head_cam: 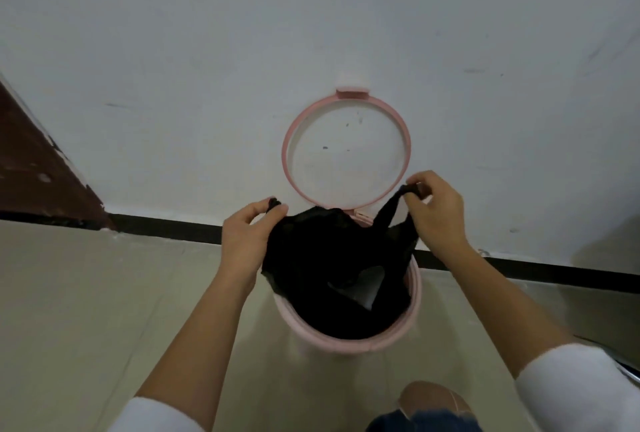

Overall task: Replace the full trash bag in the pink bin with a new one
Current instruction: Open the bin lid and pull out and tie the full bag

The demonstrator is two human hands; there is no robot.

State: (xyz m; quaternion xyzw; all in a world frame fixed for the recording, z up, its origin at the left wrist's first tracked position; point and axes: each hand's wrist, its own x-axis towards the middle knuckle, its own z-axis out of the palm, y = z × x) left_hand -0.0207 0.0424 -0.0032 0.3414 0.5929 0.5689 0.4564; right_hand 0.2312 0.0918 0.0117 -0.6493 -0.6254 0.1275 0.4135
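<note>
A round pink bin (349, 338) stands on the floor against a white wall. Its pink ring lid (346, 151) is swung up and leans on the wall. A black trash bag (311, 269) fills the bin's mouth, with something pale showing in its opening. My left hand (247, 234) pinches the bag's left handle above the bin's left rim. My right hand (436, 210) pinches the right handle, pulled up into a thin strap above the right rim.
A white wall (207, 51) rises behind the bin, with a black baseboard strip (166, 225) along the beige floor (86, 310). A dark brown door or frame (31, 168) is at far left. My foot in a slipper (433, 404) is just in front of the bin.
</note>
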